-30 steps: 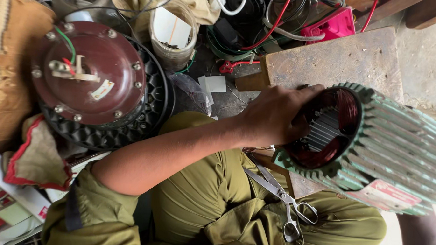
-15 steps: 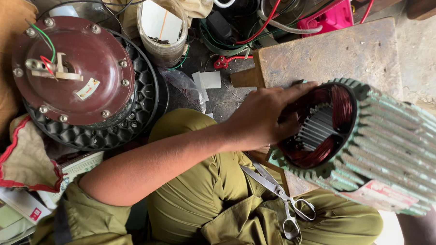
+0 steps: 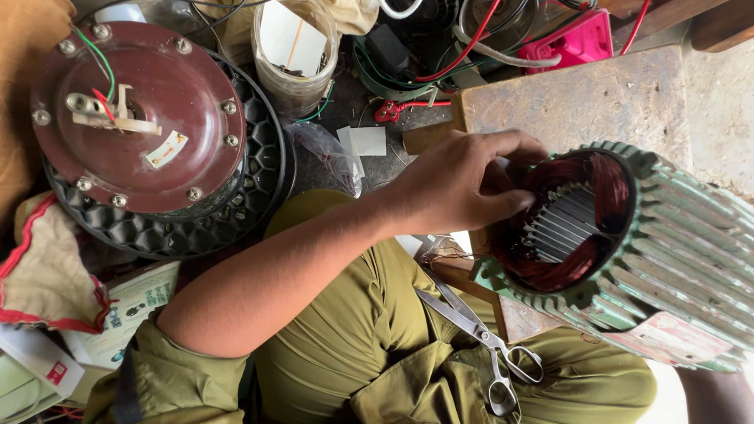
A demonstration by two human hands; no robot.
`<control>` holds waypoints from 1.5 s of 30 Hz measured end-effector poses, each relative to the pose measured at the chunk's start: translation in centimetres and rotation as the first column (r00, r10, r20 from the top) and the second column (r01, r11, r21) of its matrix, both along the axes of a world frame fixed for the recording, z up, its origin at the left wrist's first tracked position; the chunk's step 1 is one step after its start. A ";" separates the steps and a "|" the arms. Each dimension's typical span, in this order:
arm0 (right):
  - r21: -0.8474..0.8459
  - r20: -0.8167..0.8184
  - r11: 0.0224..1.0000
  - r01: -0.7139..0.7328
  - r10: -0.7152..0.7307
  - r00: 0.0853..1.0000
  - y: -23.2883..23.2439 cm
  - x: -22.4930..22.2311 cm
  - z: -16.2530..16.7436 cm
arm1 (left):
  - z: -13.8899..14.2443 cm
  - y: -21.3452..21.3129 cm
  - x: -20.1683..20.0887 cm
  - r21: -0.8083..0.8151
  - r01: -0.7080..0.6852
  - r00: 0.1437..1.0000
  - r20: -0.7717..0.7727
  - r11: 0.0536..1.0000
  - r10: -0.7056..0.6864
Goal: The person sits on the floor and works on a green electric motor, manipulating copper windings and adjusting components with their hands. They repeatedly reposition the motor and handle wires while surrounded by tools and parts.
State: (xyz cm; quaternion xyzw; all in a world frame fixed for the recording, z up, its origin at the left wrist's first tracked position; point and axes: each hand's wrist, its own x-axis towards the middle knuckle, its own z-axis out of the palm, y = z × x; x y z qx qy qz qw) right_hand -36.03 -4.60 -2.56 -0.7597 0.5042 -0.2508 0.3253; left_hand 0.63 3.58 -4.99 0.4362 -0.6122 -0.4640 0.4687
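- The left hand [image 3: 457, 185] pinches with its fingertips the copper winding [image 3: 559, 273] at the mouth of the green ribbed motor stator [image 3: 684, 264].
- Scissors [image 3: 481, 341] lie just below the grip, on the olive trousers [image 3: 347, 353].
- The right hand is not visible.

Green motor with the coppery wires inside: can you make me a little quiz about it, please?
1. True or false: the left hand has its fingers at the open end of the green motor housing.
2. What lies on the person's lap? A) scissors B) a hammer C) a spoon
3. Fill in: the wire windings inside the housing are coppery ___.

Key: 1 true; 2 A; 3 red.
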 end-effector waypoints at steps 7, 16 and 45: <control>-0.010 -0.035 1.000 -0.004 0.003 0.999 0.3 -0.4 0.1 | 0.4 0.4 -0.4 0.077 -0.103 0.995 0.017 0.992 0.102; -0.025 -0.107 0.999 -0.039 0.036 0.994 -0.1 -0.3 0.1 | -1.0 0.5 -3.4 -0.247 -0.155 0.979 0.090 0.957 0.181; -0.094 -0.810 0.035 -0.995 0.578 0.097 -4.3 -4.2 -0.6 | 5.4 1.3 -2.5 -0.260 -0.120 0.855 0.464 0.958 0.233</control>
